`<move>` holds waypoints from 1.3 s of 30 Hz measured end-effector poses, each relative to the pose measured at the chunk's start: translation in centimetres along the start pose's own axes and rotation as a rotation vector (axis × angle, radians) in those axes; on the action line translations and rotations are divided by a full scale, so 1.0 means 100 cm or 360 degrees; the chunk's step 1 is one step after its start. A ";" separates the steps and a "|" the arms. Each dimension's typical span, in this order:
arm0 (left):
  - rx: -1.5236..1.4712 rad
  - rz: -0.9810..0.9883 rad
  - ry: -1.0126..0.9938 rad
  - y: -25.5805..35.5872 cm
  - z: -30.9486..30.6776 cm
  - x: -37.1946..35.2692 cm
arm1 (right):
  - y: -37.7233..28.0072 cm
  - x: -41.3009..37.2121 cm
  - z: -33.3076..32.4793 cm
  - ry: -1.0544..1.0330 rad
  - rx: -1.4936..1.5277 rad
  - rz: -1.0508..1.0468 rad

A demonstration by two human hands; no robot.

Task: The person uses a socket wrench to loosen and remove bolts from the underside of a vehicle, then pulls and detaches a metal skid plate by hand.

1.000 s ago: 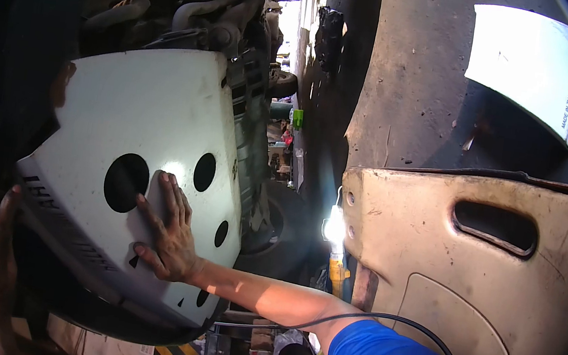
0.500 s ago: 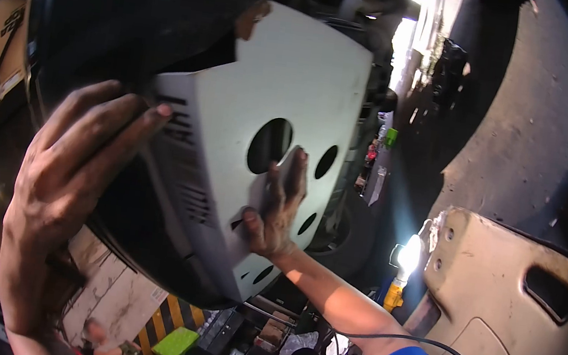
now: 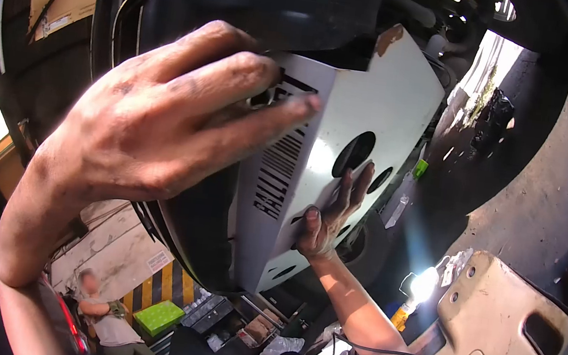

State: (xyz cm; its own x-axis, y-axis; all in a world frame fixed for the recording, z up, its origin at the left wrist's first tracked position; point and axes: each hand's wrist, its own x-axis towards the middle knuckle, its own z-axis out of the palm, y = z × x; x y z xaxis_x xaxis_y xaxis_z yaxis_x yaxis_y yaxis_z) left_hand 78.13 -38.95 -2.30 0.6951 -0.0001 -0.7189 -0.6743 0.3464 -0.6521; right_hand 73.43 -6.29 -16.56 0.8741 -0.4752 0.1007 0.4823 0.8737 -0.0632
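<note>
A white metal skid plate [image 3: 386, 98] with round holes and "RALLI ART" lettering on its side flange stands against the underside of a dark vehicle bumper [image 3: 202, 238]. My right hand [image 3: 332, 215] lies on the plate's face near the largest hole, fingers spread. My left hand [image 3: 165, 106] is in the foreground with fingers bent and apart, fingertips over the lettered flange; its thumb is hidden. Chipped brown patches show at the plate's upper corner.
A lit work lamp [image 3: 421, 286] with a yellow handle stands beside a beige panel [image 3: 493, 324]. A black cable [image 3: 384, 347] crosses my right arm. At lower left are a person [image 3: 110, 326], a green box [image 3: 159, 317] and a toolbox [image 3: 208, 311].
The view has shifted, so the plate appears farther right. My left hand has come closer to the camera and over the flange. My right hand stays on the plate.
</note>
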 end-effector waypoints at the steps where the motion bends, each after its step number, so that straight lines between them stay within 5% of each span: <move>1: 0.0021 0.0031 0.0012 -0.001 0.000 -0.002 | 0.001 -0.001 0.000 0.0006 -0.0005 -0.0005; 5: 0.0060 0.0037 0.0140 -0.006 0.009 -0.002 | 0.001 -0.001 -0.002 -0.0016 0.0024 0.0023; 13: 0.0038 -0.0051 -0.0101 0.009 0.003 -0.002 | -0.002 0.000 -0.004 -0.0030 -0.0001 0.0033; 18: 0.0006 -0.0081 0.0150 0.000 0.010 0.005 | 0.002 0.000 0.000 0.0035 0.0035 0.0013; 27: 0.0081 -0.0196 -0.0110 0.016 0.000 0.012 | 0.002 0.000 0.000 0.0064 0.0039 0.0034; 39: 0.0133 -0.0096 0.0160 0.014 0.007 0.011 | 0.000 -0.001 -0.004 0.0069 0.0023 0.0037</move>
State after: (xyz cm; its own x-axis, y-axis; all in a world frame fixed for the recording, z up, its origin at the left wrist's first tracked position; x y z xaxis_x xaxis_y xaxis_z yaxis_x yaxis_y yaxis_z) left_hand 78.13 -37.84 -3.81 0.7027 -0.1158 -0.7020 -0.6059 0.4198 -0.6757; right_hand 73.41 -6.28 -16.98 0.8868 -0.4586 0.0561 0.4613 0.8858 -0.0509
